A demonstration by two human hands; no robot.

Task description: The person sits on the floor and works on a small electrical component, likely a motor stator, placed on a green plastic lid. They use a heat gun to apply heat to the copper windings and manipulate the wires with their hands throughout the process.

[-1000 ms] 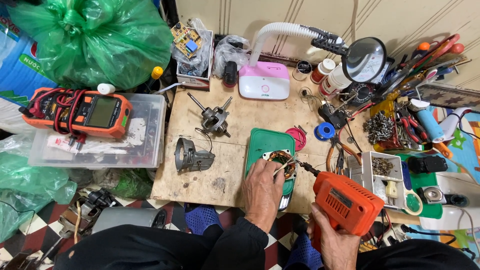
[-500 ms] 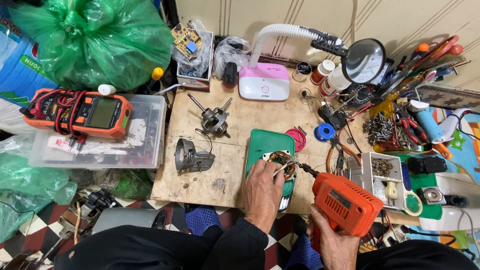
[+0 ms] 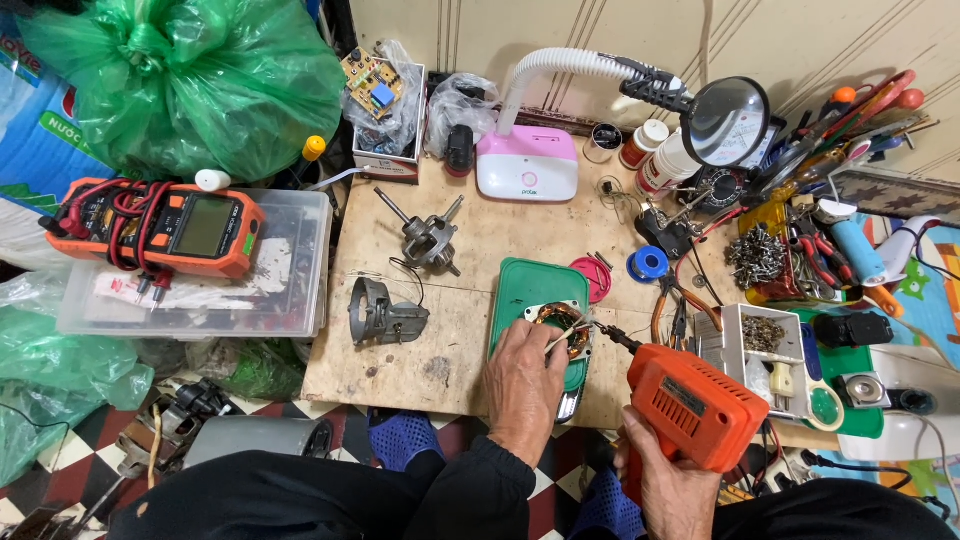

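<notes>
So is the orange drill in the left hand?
No, the right hand grips the orange drill, while the left hand rests on the copper-wound motor part on the green tray.
</notes>
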